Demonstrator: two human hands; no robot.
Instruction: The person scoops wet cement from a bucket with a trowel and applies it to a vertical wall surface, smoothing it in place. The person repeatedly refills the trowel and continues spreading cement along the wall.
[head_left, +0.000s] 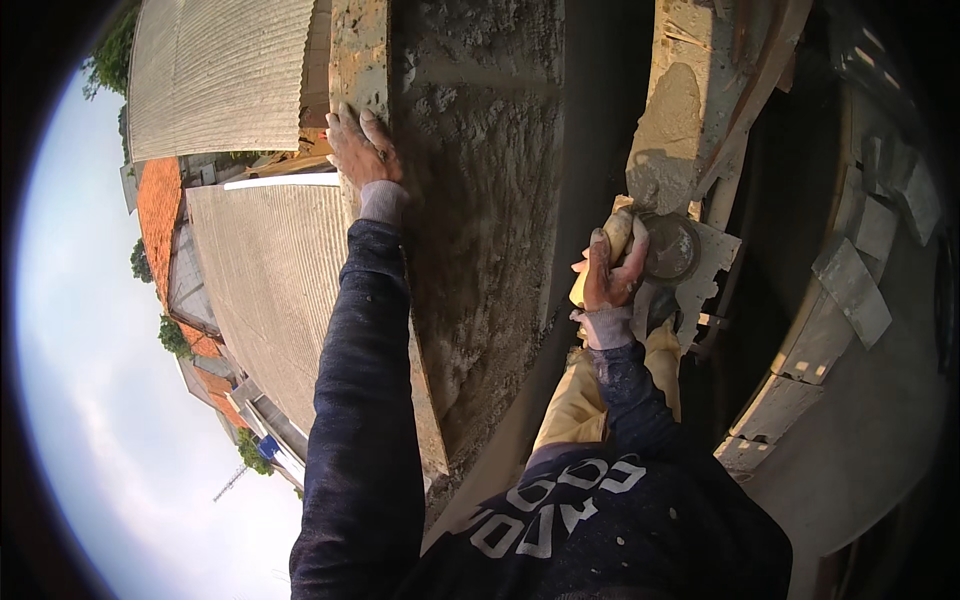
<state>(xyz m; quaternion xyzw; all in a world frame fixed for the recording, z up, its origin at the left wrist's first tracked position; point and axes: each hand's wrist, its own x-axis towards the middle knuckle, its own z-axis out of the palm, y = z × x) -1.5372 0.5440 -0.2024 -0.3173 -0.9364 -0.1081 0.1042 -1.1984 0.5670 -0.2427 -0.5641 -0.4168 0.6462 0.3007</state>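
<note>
A long wooden board (360, 50), spattered with cement, runs along the left edge of a rough, wet cement surface (480, 200). My left hand (366, 152) reaches far forward and clasps this board across its width, the thumb on the cement side and the fingers over the outer edge. Close to my body, my right hand (612, 272) is wrapped round a thick yellowish handle (618, 232); the rest of that tool is hidden. Just right of this hand sits a round, dark, cement-smeared container (672, 248).
A plank (665, 130) carrying wet mortar lies ahead of my right hand, beside timber braces. Corrugated roofing (265, 270) and orange tiled roofs lie below on the left. At the right are loose grey slabs (852, 290) and a row of blocks (780, 405).
</note>
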